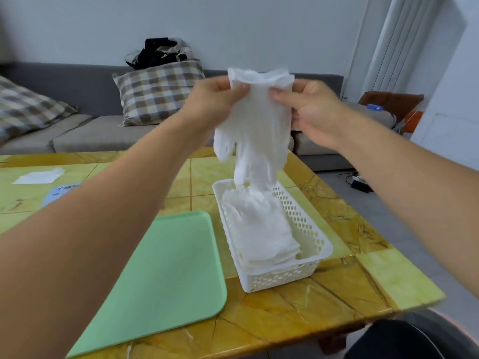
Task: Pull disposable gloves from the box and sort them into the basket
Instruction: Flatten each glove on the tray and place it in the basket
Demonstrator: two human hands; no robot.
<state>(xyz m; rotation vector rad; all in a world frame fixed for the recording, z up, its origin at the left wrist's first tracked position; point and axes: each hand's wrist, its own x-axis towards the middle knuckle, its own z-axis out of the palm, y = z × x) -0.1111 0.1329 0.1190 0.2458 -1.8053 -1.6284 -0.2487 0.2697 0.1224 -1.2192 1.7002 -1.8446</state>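
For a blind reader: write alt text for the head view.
Both hands, left hand and right hand, pinch a white glove by its cuff above a white basket of stacked gloves, beside a green tray.

The left forearm [85, 229] hides most of the blue box [61, 194], its print too blurred to read.

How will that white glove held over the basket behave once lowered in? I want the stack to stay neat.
The glove looks very floppy: pinched at its cuff by the left hand and right hand, it hangs limp with fingers dangling. It seems thin and light, so it will probably crumple on the stack in the basket unless laid flat.
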